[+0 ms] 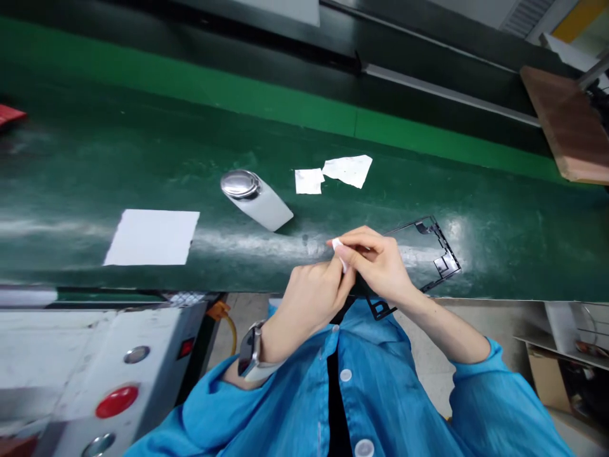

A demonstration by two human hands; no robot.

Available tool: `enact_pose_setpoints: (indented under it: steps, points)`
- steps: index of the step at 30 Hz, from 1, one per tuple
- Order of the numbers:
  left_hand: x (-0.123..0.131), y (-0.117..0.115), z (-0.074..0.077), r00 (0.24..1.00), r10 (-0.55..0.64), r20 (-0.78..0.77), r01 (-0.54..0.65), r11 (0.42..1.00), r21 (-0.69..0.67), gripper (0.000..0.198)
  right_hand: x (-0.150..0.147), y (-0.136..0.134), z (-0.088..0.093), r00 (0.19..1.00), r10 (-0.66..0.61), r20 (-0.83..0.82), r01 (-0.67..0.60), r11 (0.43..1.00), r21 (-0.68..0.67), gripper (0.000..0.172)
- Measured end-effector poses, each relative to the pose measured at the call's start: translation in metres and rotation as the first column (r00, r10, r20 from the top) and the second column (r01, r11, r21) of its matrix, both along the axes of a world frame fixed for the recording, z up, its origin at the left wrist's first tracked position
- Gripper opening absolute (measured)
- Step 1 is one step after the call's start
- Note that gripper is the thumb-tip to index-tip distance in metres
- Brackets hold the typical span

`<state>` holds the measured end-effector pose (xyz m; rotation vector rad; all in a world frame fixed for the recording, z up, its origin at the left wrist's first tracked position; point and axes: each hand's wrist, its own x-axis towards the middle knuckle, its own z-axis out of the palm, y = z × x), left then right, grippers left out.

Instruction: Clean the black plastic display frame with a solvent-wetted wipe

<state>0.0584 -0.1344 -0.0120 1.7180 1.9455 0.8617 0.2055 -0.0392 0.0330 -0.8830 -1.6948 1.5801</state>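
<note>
My two hands meet at the near edge of a green conveyor belt (pixel 143 158). My right hand (pixel 380 263) pinches a small white piece (pixel 339 247) between thumb and fingertips. My left hand (pixel 309 301), with a watch on its wrist, is curled closed against the right one and seems to touch the same white piece. Beneath the hands lies a thin black rectangular frame (pixel 440 251), partly hanging over the belt's edge.
On the belt lie a white bottle with a shiny metal cap (pixel 254 198), a white sheet (pixel 152 237) and two torn white scraps (pixel 333 174). A control box with a red button (pixel 117 401) sits at lower left. A brown board (pixel 566 124) is at upper right.
</note>
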Motion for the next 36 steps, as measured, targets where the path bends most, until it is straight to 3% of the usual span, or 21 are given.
enact_pose_setpoints:
  steps: [2,4,6,7,8,10,11,15,19,23,29,36]
  points:
    - [-0.008,-0.002,0.008,0.998,0.062,0.027,-0.064,0.996,0.063,0.05,-0.001,0.01,0.002,1.0,0.005,0.0,-0.005,1.0,0.013,0.041]
    - [-0.027,-0.004,0.019,0.978,0.197,0.063,-0.205,0.964,0.168,0.045,0.001,0.023,0.005,1.0,0.003,0.012,-0.003,0.999,0.043,0.039]
    - [-0.055,0.001,0.026,0.905,0.407,0.126,-0.425,0.844,0.326,0.044,0.003,0.037,0.006,1.0,-0.01,0.028,0.007,0.996,0.092,0.035]
    - [-0.071,0.006,0.026,0.862,0.478,0.171,-0.504,0.771,0.389,0.054,0.003,0.045,0.005,0.999,-0.018,0.034,0.014,0.993,0.121,0.032]
    - [-0.086,0.012,0.025,0.841,0.497,0.211,-0.538,0.734,0.415,0.073,0.003,0.052,0.002,0.999,-0.029,0.036,0.023,0.988,0.151,0.03]
    - [-0.111,0.028,0.015,0.861,0.441,0.255,-0.507,0.788,0.348,0.106,0.001,0.064,-0.007,0.998,-0.052,0.034,0.044,0.978,0.202,0.027]
    - [-0.121,0.035,0.009,0.875,0.407,0.26,-0.475,0.826,0.305,0.111,0.0,0.068,-0.013,0.997,-0.064,0.031,0.056,0.973,0.222,0.026]
    - [-0.137,0.056,-0.006,0.909,0.39,0.145,-0.415,0.879,0.235,0.077,-0.002,0.075,-0.031,0.994,-0.102,0.026,0.089,0.95,0.299,0.028]
    - [-0.134,0.062,0.018,0.94,0.334,-0.068,-0.308,0.918,0.25,0.074,0.001,0.075,-0.036,0.989,-0.143,0.023,0.125,0.922,0.367,0.038]
    - [-0.126,0.065,0.038,0.934,0.247,-0.258,-0.207,0.963,0.172,0.062,0.003,0.074,-0.035,0.987,-0.16,0.015,0.141,0.907,0.397,0.026]
    - [-0.119,0.061,0.029,0.896,0.164,-0.412,-0.142,0.986,0.085,0.059,0.0,0.071,-0.035,0.988,-0.155,0.007,0.132,0.861,0.491,0.018]
    - [-0.123,0.057,0.024,0.866,0.13,-0.482,-0.11,0.992,0.069,0.059,-0.001,0.068,-0.037,0.988,-0.151,0.032,0.113,0.847,0.52,0.017]
